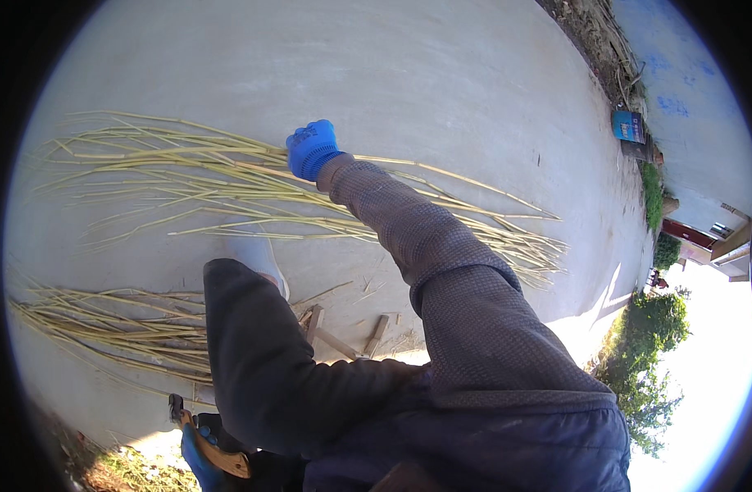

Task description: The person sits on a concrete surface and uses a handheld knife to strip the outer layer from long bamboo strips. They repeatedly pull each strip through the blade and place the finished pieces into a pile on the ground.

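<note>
My right arm, in a grey-brown knit sleeve, stretches forward over a spread of long, thin yellow-green stalks lying on the concrete. At its end my right hand, in a blue knit glove, is closed in a fist at the stalks' far edge, with stalks running out on both sides of it. The fingers' undersides are hidden. Low at the left, beside my dark trouser leg, my blue-gloved left hand is closed on a tool with a curved wooden handle and a dark metal head.
A second pile of browner stalks lies at the left, partly behind my bent leg. Pieces of a wooden frame stand beside my thigh. A white shoe shows beyond my knee. Along the right are a wall, a blue package and shrubs.
</note>
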`<state>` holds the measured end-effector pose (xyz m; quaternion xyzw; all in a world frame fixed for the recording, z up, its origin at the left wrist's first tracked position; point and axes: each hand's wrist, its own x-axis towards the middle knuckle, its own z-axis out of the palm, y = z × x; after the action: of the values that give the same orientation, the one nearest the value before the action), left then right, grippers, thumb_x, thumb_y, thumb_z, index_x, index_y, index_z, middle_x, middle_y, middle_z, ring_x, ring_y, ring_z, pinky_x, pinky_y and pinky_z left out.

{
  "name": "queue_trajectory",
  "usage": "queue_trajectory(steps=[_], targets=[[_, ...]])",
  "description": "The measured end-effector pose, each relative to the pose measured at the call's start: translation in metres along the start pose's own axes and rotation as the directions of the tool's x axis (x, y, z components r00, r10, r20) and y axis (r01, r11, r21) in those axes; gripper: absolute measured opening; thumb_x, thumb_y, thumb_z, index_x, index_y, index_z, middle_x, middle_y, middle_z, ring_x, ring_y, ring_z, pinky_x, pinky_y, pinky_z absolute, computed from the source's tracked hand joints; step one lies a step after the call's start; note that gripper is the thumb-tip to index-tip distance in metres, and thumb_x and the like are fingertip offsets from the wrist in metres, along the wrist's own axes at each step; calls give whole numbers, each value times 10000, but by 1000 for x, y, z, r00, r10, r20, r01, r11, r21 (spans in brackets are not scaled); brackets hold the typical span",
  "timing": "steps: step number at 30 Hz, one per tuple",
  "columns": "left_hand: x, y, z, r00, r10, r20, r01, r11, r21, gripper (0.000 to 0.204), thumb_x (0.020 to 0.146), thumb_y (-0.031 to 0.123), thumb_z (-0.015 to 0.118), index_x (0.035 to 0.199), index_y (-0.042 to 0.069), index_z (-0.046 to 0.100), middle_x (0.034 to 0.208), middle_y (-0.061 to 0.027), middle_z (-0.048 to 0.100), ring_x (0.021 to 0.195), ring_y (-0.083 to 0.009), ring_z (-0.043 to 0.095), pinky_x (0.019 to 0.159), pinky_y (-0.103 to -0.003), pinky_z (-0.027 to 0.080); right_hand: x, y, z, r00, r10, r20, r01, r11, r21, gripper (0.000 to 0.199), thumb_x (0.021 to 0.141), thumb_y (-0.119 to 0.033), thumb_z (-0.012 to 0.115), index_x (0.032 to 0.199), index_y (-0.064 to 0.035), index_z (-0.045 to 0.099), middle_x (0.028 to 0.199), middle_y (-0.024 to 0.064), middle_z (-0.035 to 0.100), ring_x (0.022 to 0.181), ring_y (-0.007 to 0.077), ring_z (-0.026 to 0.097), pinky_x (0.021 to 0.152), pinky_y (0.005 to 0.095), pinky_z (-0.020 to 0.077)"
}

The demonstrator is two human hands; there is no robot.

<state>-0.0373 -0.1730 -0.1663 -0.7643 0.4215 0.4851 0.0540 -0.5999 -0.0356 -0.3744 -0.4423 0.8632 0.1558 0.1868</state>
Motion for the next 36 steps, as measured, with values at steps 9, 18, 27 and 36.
queue_trajectory(steps=[9, 18, 27, 36], targets=[[-10, -3, -24, 958, 210, 193, -129, 923, -363, 326, 991, 287, 618, 1089, -23, 593, 838, -91, 678, 688, -156, 645, 636, -261, 535, 27, -30, 56, 942, 238, -239, -183, 956, 230, 484, 907, -486, 534, 1247, -163, 648, 1305, 156, 636, 1151, 332, 635, 970, 471, 488], [-39, 11, -62, 930, 353, 99, -259, 823, -505, 382, 994, 306, 607, 1162, -37, 601, 848, -80, 673, 711, -137, 632, 659, -252, 520, -25, 25, 169, 969, 70, 239, -149, 933, 327, 699, 930, -615, 456, 1399, -101, 529, 1336, 193, 607, 1244, 374, 574, 1038, 466, 451], [-50, 10, -126, 863, 440, -247, -467, 512, -721, 394, 1011, 294, 548, 1210, -44, 585, 829, -47, 642, 715, -110, 587, 648, -226, 484, 51, -114, -54, 963, -266, -30, 260, 901, 349, 521, 895, -500, 569, 1166, -72, 691, 1109, 193, 707, 1059, 357, 670, 939, 431, 516], [-77, -17, -160, 885, 432, -171, -407, 544, -734, 454, 1010, 326, 489, 1183, -86, 572, 732, -59, 565, 614, -109, 507, 572, -224, 401, 45, -390, -123, 736, -667, 117, 668, 743, 34, 458, 858, -428, 593, 1128, -75, 705, 1161, 191, 687, 1115, 365, 638, 974, 452, 497]])
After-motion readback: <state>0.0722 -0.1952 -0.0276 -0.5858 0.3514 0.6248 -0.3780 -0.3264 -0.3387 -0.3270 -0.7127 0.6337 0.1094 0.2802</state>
